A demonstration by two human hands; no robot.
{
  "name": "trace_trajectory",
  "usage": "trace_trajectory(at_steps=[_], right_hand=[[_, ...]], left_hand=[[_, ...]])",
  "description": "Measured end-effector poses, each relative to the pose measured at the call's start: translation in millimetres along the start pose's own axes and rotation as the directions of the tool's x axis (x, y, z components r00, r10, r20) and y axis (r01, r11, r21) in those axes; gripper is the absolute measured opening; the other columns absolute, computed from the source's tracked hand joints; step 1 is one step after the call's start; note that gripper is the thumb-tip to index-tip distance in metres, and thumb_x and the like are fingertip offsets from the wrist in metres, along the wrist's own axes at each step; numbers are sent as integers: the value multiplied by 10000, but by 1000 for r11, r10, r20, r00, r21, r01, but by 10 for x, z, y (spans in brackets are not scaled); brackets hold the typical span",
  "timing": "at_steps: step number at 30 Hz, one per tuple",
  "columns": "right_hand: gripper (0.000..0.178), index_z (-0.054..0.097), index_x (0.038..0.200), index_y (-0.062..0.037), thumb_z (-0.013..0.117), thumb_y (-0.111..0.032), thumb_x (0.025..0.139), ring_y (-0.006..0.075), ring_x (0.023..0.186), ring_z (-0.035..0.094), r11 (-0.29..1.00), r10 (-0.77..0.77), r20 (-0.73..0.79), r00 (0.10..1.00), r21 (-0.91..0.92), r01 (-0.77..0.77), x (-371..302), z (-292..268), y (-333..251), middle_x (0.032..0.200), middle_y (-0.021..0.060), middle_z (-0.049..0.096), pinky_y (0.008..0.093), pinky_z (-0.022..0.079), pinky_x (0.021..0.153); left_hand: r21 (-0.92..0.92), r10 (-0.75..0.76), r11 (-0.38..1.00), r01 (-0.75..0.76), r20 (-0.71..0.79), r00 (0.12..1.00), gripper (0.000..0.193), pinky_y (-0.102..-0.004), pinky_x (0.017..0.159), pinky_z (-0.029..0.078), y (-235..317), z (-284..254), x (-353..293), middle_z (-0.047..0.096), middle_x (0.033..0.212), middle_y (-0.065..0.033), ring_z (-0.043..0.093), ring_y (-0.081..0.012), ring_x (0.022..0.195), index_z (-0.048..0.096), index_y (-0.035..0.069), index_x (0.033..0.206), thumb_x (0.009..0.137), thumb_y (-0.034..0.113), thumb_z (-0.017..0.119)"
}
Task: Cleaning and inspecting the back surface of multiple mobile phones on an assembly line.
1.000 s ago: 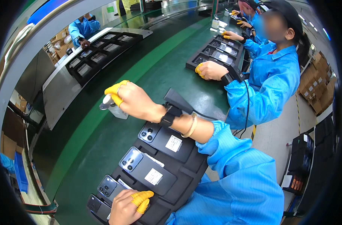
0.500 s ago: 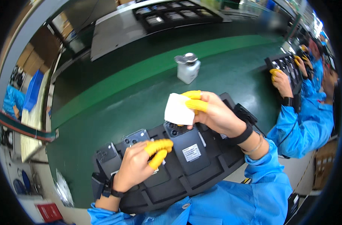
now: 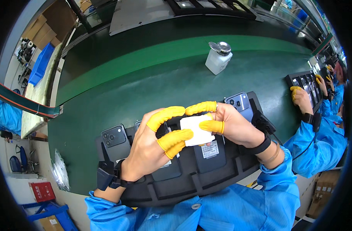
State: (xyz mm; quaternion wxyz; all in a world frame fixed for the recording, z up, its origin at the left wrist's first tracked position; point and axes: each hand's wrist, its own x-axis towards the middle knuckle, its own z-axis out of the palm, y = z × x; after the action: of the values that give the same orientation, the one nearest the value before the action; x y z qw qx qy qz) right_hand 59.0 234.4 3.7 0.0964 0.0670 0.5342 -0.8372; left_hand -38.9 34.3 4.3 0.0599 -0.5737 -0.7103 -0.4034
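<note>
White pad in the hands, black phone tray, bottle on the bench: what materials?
White pad: likely paper or nonwoven cloth, matte; soft, folded-looking edges.
Black tray: probably foam, dull finish; thick walls with hardly any glare. Rigid plastic not ruled out.
Bottle: body looks like translucent white plastic; top seems polished metal, given its bright, silvery reflections.

Worker in a bright blue long-sleeved smock (image 3: 241, 204) with a round pale button (image 3: 195, 206).
Left hand (image 3: 141, 144) and right hand (image 3: 237, 127) wear yellow rubber finger cots (image 3: 166, 117); black wristbands (image 3: 261, 145), thin tan bangle (image 3: 275, 152).
</note>
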Motion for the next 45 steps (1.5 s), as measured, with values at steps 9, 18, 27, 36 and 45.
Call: trace_trajectory(at_steps=[9,18,27,36,45], right_hand=[[325,567,1202,-2,481,-230,988,79,988,549,950,-168,44,985,-261,174,-20,-41,215,1076,33,628,240,441,855],[270,572,1112,11,618,28,846,134,990,608,977,-104,-118,988,-197,79,26,90,112,1064,67,637,274,485,887],[215,597,1058,18,626,-8,846,198,986,634,816,-367,-118,923,-517,259,24,119,-53,1075,125,654,313,488,891],[345,683,1008,-65,714,-28,667,260,875,643,-70,-521,544,658,-796,602,811,542,243,986,82,677,358,485,775],[413,659,998,34,612,-76,603,217,942,628,-373,-255,747,614,-662,650,554,661,333,970,116,661,370,507,865]], left_hand=[[-669,-573,530,520,169,802,128,-221,676,450,8,89,-136,641,839,-7,579,-66,758,605,6,934,851,75,673],[-144,-325,917,372,268,907,118,-333,643,500,10,-174,-100,630,775,-88,628,-234,712,633,90,927,822,143,641],[423,-234,906,-5,511,827,277,-292,582,496,466,-498,-490,664,911,-138,615,-169,686,649,26,856,719,265,683],[411,-203,911,-43,535,820,174,-259,348,421,475,-374,-645,612,618,-121,542,-117,411,631,27,774,697,182,612],[415,-217,907,-79,619,755,143,-261,318,362,548,-320,-704,477,465,-6,522,-115,394,623,41,747,684,169,617]])
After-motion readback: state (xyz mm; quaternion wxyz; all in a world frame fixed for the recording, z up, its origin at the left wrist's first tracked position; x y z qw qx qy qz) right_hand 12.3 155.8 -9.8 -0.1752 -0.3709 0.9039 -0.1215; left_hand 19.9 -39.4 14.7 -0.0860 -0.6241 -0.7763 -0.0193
